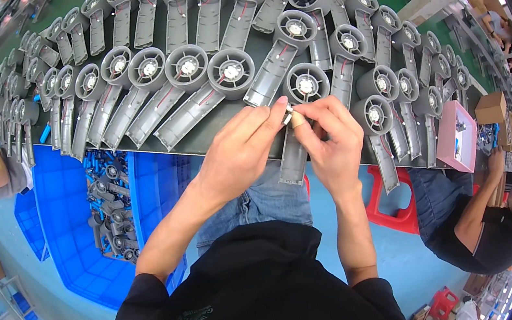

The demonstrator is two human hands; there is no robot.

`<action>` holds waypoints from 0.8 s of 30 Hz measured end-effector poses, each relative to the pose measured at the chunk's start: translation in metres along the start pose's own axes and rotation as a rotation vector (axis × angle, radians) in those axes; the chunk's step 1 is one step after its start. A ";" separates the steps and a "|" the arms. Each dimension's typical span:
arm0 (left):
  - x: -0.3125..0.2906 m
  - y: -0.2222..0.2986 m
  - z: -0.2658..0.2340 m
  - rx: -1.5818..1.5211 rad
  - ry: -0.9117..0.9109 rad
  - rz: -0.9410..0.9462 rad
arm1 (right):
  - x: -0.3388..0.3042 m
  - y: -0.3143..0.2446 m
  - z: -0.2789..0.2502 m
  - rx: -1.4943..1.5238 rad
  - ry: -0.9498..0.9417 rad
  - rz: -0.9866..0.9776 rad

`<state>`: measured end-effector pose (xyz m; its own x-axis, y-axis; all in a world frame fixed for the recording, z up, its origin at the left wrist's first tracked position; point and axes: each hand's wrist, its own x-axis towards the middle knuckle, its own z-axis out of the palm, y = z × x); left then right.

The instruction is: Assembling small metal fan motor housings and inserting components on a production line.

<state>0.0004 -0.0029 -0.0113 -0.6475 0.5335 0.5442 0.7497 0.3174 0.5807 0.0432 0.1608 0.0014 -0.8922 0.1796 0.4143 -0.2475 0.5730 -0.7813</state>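
Note:
My left hand [236,151] and my right hand [336,146] meet at the table's near edge. Thumb and fingers of both are pinched together on a small white and metallic part [288,115], too small to make out fully. Right beneath them lies a grey fan housing [293,162], its round ring with a white motor centre beyond my fingers and its open handle pointing toward me. My fingers cover the stretch between ring and handle. Close on the left lies another grey housing [231,73] with its handle angled to the lower left.
Rows of similar grey housings [185,66], many with red wires, cover the table. Below its edge on the left stands a blue bin [70,232] of loose parts. A pink box [456,137] sits at the right end, near a seated person [487,219]. Red stools [393,206] stand below.

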 end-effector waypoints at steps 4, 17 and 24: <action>0.001 -0.002 0.002 0.076 0.026 0.039 | 0.004 0.000 -0.002 0.020 -0.030 -0.013; 0.004 -0.003 0.000 -0.266 -0.015 -0.138 | 0.004 0.018 0.002 -0.121 0.011 -0.238; 0.008 -0.012 -0.005 -0.354 -0.081 -0.116 | 0.009 0.022 0.000 -0.192 -0.005 -0.371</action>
<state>-0.0141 -0.0068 -0.0109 -0.7013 0.5751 0.4212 0.5693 0.0962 0.8165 0.0295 0.1750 -0.0116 -0.7576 -0.0712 0.6489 -0.4783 0.7370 -0.4775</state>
